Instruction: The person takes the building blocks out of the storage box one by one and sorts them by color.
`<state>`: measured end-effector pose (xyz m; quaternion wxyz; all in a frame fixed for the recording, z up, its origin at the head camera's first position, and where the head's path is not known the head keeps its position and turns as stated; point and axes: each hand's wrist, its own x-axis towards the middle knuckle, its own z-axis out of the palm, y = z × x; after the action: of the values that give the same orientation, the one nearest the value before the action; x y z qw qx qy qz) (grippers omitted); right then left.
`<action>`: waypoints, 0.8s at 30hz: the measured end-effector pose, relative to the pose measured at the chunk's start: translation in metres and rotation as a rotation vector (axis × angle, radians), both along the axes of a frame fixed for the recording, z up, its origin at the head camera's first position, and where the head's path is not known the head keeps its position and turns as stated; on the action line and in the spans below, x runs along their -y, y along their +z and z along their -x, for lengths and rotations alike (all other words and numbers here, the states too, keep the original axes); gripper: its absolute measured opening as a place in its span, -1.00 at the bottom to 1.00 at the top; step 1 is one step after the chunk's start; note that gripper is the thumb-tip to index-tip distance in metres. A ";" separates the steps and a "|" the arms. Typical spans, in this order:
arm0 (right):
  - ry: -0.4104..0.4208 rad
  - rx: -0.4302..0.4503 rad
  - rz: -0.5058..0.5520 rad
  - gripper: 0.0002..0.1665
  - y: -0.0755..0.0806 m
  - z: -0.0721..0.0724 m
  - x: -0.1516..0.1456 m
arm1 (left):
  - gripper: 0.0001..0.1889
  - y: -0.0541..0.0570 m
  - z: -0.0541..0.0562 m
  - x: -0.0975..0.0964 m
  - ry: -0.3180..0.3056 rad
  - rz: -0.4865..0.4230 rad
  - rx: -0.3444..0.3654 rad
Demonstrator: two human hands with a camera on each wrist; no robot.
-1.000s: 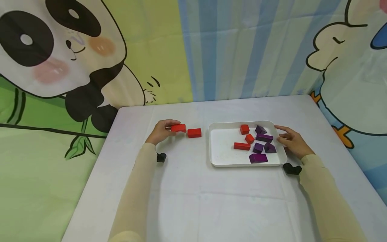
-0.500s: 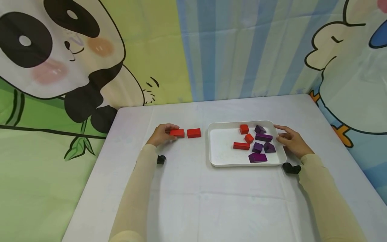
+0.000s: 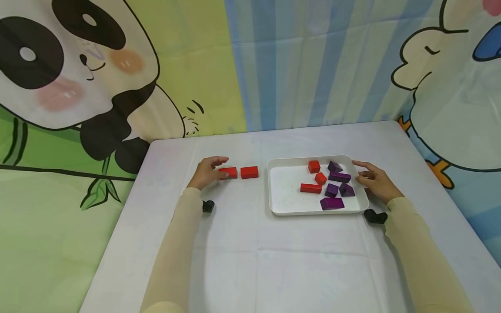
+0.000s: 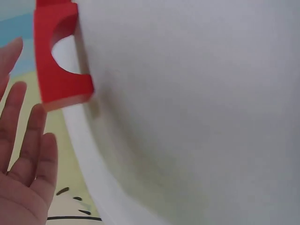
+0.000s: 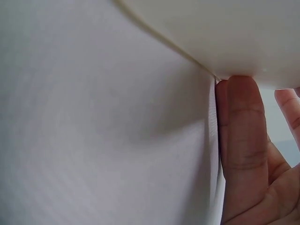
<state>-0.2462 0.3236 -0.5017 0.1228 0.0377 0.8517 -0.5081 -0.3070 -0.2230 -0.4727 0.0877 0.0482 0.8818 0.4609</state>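
Note:
On the left of the table, my left hand (image 3: 205, 173) is spread around a red block (image 3: 232, 172), thumb in front of it and fingers behind. The left wrist view shows this block as a red arch (image 4: 49, 61) with a half-round cutout, the fingers apart from it. A second red block (image 3: 249, 172) lies just to its right with a narrow gap. My right hand (image 3: 375, 180) rests at the right end of a white tray (image 3: 285, 198). In the right wrist view its extended fingers (image 5: 246, 126) touch the underside of the tray's edge.
Inside the tray lie red blocks, among them a long bar (image 3: 311, 188) and a small cube (image 3: 314, 166), and several purple blocks (image 3: 332, 203) grouped to the right. A cartoon-printed curtain (image 3: 289, 65) stands behind the white table (image 3: 313, 261).
My left hand lowered the red arch onto the table beside the other red block, then loosened its fingers from it. My right hand stayed at the tray.

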 end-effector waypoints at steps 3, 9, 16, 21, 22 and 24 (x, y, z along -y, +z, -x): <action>0.002 -0.001 -0.009 -0.19 0.000 0.000 0.000 | -0.44 0.006 -0.003 -0.004 0.043 -0.019 -0.058; -0.004 0.004 -0.011 -0.19 -0.001 0.000 -0.001 | -0.49 0.017 -0.007 -0.017 0.049 -0.069 -0.177; -0.014 0.015 -0.004 -0.19 0.001 -0.001 0.000 | -0.50 0.022 -0.007 -0.033 0.020 -0.175 -0.171; -0.015 0.015 0.000 -0.19 0.001 -0.002 0.000 | -0.49 0.025 -0.009 -0.046 -0.008 -0.267 -0.137; -0.016 0.013 0.000 -0.19 0.001 -0.002 0.001 | -0.49 0.025 -0.008 -0.049 -0.017 -0.283 -0.134; -0.017 0.010 0.002 -0.19 0.001 -0.002 0.001 | -0.49 0.026 -0.008 -0.055 -0.036 -0.304 -0.132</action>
<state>-0.2444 0.3230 -0.5006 0.1229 0.0474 0.8500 -0.5100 -0.2993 -0.1681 -0.4469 0.0296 0.1071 0.8046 0.5834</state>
